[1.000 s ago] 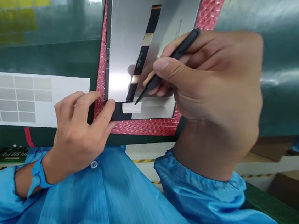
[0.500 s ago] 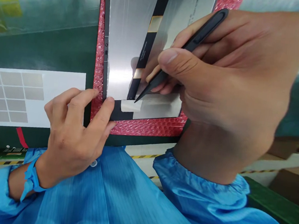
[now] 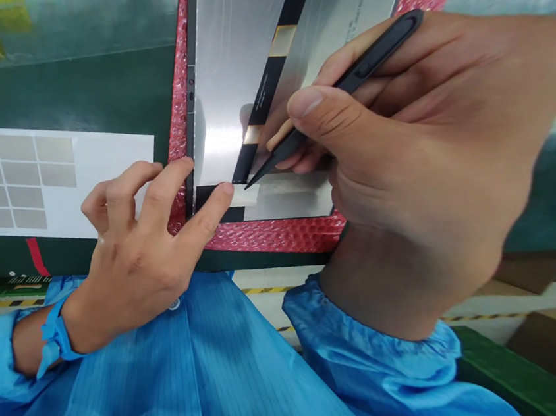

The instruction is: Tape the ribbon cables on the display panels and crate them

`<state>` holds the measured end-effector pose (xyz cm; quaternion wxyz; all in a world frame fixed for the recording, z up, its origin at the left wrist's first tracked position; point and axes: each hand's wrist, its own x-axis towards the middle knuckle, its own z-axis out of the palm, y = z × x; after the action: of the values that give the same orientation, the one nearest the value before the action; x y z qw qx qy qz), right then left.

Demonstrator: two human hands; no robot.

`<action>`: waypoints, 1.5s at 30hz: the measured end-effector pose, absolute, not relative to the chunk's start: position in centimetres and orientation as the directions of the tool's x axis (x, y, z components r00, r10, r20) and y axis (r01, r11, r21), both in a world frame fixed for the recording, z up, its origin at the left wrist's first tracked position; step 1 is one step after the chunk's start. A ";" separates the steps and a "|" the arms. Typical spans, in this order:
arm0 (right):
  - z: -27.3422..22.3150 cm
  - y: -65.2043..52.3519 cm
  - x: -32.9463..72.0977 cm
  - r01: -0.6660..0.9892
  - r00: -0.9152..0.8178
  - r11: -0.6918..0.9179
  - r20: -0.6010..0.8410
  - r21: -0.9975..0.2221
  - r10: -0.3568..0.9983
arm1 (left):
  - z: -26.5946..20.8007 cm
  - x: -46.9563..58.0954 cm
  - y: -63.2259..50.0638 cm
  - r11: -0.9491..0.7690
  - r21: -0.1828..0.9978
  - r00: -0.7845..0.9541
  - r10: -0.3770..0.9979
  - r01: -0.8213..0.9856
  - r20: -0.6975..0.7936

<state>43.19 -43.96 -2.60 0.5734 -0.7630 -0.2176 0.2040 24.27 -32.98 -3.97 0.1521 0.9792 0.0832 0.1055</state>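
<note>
Shifted left hand, fingers spread, from corner of panel onto white strip near front edge of tabletop, likely steadying it; gripping black pointed tool in right hand.

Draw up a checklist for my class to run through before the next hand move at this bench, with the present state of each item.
1. Dark pointed tool held in the right hand: ok.
2. Tool tip at the upper edge of the pale strip: ok; whether it touches, cannot tell.
3. Left hand has a fingertip over the strip's left end: ok; how firmly it presses, cannot tell.
4. Metal-backed panel has pink bubble wrap beneath it: ok where visible; its far end is out of frame.
5. Strip stuck down flat: cannot tell.
6. Blue wristband on the left wrist: ok.
</note>
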 end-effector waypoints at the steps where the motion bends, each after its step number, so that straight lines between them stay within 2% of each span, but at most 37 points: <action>1: -2.6 -43.9 43.2 0.096 0.825 -0.234 -0.054 -0.968 0.562 | -3.9 24.2 -33.0 -0.943 0.305 0.967 0.193 0.135 0.166; 7: -2.9 -44.6 43.1 0.114 0.863 -0.275 -0.042 -0.955 0.504 | -2.9 24.0 -33.4 -0.948 0.274 0.972 0.201 0.162 0.120; 11: -3.8 -45.2 43.1 0.098 0.905 -0.179 0.012 -0.979 0.425 | -2.0 24.6 -33.9 -0.979 0.172 0.988 0.127 0.111 0.088; 15: -3.9 -45.1 43.0 0.074 0.921 -0.158 0.007 -0.985 0.389 | -2.4 25.5 -35.1 -0.975 0.201 0.994 0.104 0.095 0.036; 18: -3.6 -45.0 43.0 0.042 0.917 -0.179 -0.033 -0.983 0.397 | -3.2 25.8 -35.7 -0.971 0.206 0.991 0.130 0.119 0.038; 24: -5.1 -44.7 43.5 0.061 0.947 -0.108 0.023 -0.992 0.319 | -2.0 24.6 -34.8 -0.960 0.174 0.976 0.213 0.218 -0.048; 28: -6.0 -44.5 43.9 0.005 0.936 -0.085 -0.025 -0.996 0.351 | -1.6 24.6 -34.7 -0.966 0.164 0.979 0.193 0.202 -0.067; 32: -6.2 -44.5 44.1 -0.041 0.933 -0.107 -0.076 -0.993 0.351 | -2.5 25.9 -35.2 -0.967 0.213 0.990 0.127 0.139 -0.067; 36: -6.0 -44.5 44.1 -0.100 0.933 -0.064 -0.116 -0.993 0.341 | -2.5 26.2 -34.4 -0.955 0.244 0.980 0.134 0.168 -0.150; 38: -6.1 -44.2 44.0 -0.146 0.937 -0.027 -0.147 -0.989 0.316 | -2.3 25.9 -33.5 -0.918 0.319 0.971 0.207 0.236 -0.121; 41: -6.4 -43.5 43.7 -0.211 0.944 0.026 -0.197 -0.977 0.263 | -2.2 26.0 -32.2 -0.760 0.513 0.899 0.433 0.400 -0.060; 45: -6.4 -42.9 42.4 -0.260 0.952 0.095 -0.239 -0.961 0.192 | -1.2 27.5 -31.5 -0.484 0.695 0.785 0.590 0.531 -0.189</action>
<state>42.39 -42.85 -6.40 0.7394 -0.6552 0.0262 0.1528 27.55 -31.52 -1.20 0.3895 0.8606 0.3259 0.0379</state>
